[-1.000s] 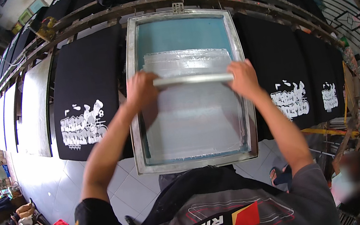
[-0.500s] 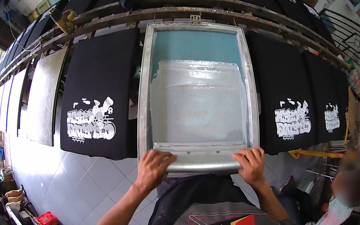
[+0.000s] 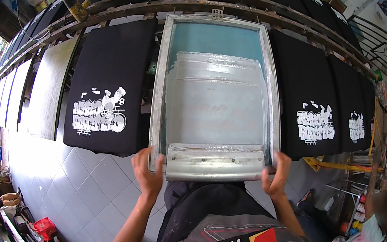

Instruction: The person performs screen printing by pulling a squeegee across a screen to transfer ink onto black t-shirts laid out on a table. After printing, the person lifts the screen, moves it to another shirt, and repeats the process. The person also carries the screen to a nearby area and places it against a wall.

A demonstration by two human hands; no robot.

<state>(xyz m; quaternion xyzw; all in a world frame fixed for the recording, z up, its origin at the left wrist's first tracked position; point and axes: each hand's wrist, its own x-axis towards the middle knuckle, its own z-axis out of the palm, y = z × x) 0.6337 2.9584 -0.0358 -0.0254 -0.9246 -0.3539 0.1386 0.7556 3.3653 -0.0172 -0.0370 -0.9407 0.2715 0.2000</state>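
Silver metal-framed screen point(image 3: 271, 85) lies flat at the centre of the view, hinge bracket point(image 3: 217, 13) at 12 o'clock, level with its black-clothed neighbours. Blue-green mesh point(image 3: 216, 33) shows at the far end; the rest wears a broad greyish-white film of ink point(image 3: 216, 108), ridged across its upper part. Long silver metal squeegee point(image 3: 214, 165) rests at 6 o'clock, over the frame's near end. Judged from this, the ink pass looks complete; the frame is not yet raised, and whatever lies beneath is hidden. Black cloth panel point(image 3: 111, 63) at 9 o'clock bears a finished white print point(image 3: 98, 114); matching black cloth panel point(image 3: 303, 71) at 3 o'clock does too. Pale flat boards point(image 3: 53, 91) farther out at 9 carry no print that I can see. Left hand point(image 3: 148, 177), at 7 o'clock, has a loose grip, fingers and thumb parted about the frame corner; right hand point(image 3: 277, 178), at 5 o'clock, likewise parted. Firm contact: cannot tell. Against the frame half a second ago: both hands then lay on the squeegee's ends; now they are off it, out at the corners, the squeegee lying unheld.
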